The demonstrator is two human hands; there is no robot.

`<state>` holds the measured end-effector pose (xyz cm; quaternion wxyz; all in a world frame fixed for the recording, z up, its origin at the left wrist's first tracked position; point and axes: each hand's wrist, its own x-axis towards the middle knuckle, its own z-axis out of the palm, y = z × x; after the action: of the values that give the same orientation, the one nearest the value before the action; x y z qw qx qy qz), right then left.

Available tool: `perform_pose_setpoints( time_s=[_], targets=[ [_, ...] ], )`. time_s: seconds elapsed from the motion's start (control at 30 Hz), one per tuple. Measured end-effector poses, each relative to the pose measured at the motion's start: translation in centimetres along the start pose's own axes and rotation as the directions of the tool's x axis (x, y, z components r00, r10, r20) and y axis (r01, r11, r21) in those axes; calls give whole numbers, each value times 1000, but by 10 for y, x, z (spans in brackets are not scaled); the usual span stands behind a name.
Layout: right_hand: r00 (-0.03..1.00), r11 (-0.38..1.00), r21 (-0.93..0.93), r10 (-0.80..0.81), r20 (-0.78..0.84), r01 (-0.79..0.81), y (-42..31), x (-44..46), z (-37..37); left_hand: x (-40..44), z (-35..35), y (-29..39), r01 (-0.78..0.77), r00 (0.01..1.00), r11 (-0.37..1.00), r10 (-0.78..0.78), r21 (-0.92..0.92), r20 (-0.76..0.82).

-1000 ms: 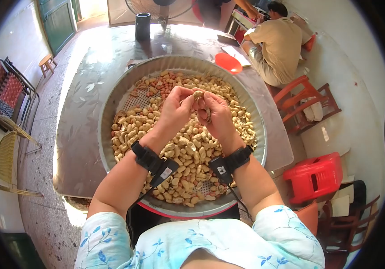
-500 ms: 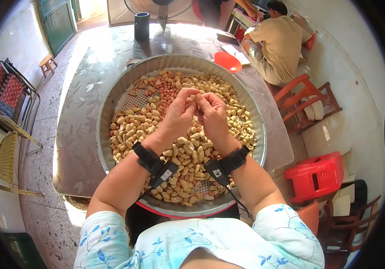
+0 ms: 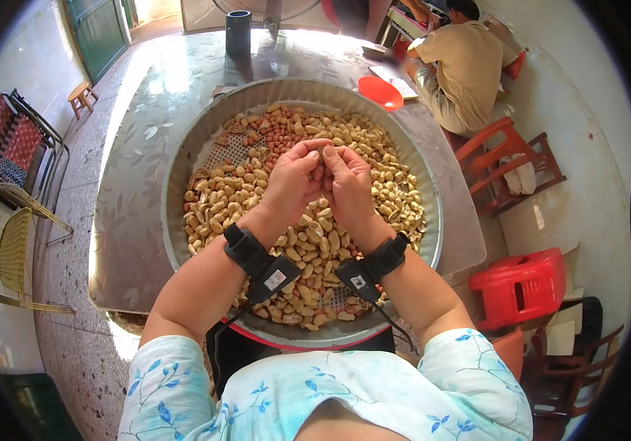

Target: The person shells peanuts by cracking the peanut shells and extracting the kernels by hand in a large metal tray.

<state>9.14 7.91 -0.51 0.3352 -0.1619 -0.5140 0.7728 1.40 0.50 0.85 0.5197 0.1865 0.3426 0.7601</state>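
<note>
My left hand (image 3: pixel 292 178) and my right hand (image 3: pixel 349 185) meet fingertip to fingertip above a wide round metal pan (image 3: pixel 419 156). Both are closed, thumbs and fingers pinching a small peanut (image 3: pixel 321 153) between them; most of it is hidden. Beneath them lie many unshelled peanuts (image 3: pixel 228 197), heaped over the near and left side of the pan. Red-skinned kernels (image 3: pixel 277 131) are gathered toward the far side. On the right are paler pods or shells (image 3: pixel 402 197); which of the two I cannot tell. Part of the perforated bottom (image 3: pixel 226 152) shows at the far left.
The pan stands on a grey leaf-patterned table (image 3: pixel 130 184). Behind it are a dark cylinder (image 3: pixel 238 33) and a red plastic bowl (image 3: pixel 380 92). A seated person (image 3: pixel 466 70) is at the back right, near a wooden chair (image 3: pixel 499 158). A red stool (image 3: pixel 521 287) is at right.
My fingertips have shifted slightly and remain pressed together at the peanut. The whole view has tilted a little, so the table and pan sit slightly higher and farther right.
</note>
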Motion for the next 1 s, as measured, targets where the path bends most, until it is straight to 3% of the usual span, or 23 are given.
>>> perform_pose_setpoints(
  time_s=[0.1, 0.2, 0.27, 0.33, 0.37, 0.43, 0.6, 0.67, 0.7, 0.73, 0.8, 0.83, 0.9, 1.0],
  targets=[
    [999, 998, -50, -34, -42, 32, 0, 0, 4, 0, -1, -1, 0, 1000, 1000, 0, -10, -9],
    [995, 987, -126, -103, -9, 101, -7, -1, 4, 0, 4, 0, -57, 998, 992, 58, 111, -4],
    [998, 999, 49, 12, -60, -9, -11, 0, 3, 0, 5, -3, -22, 999, 998, 20, -55, -31],
    [997, 999, 52, 17, -77, -13, -14, -4, 3, 6, 2, -10, 25, 990, 996, -36, -85, -133],
    [995, 1000, -1, -20, -93, 20, -12, -5, 4, 7, 2, -11, 19, 994, 996, -28, -89, -104],
    [992, 989, -128, -90, -89, 78, -12, -9, 5, 3, 6, -8, 102, 964, 992, -118, -80, -240],
    [940, 905, -313, -331, -89, 289, 7, -9, 12, 8, -2, -26, 114, 968, 983, -142, -143, -206],
    [739, 458, -656, -630, 236, 600, 12, -7, 11, 7, -2, -29, 63, 998, 942, -57, -329, 29],
    [842, 615, -623, -522, 137, 483, 7, -13, 17, 10, -8, -29, 66, 990, 925, -12, -375, 143],
    [840, 613, -622, -524, 141, 487, 4, -11, 17, 12, -11, -31, 62, 990, 925, -8, -376, 144],
    [707, 355, -683, -621, 338, 639, -1, -10, 16, 10, -11, -31, 91, 983, 896, -12, -434, 181],
    [704, 351, -680, -621, 346, 644, -2, -8, 18, 8, -6, -27, 84, 983, 896, -3, -437, 181],
    [667, 309, -676, -650, 364, 669, -4, -7, 21, 1, 10, -25, -138, 988, 930, 152, -340, 15],
    [622, 179, -712, -656, 428, 679, -12, -6, 21, -2, 11, -22, -137, 987, 949, 155, -284, 40]
  ],
)
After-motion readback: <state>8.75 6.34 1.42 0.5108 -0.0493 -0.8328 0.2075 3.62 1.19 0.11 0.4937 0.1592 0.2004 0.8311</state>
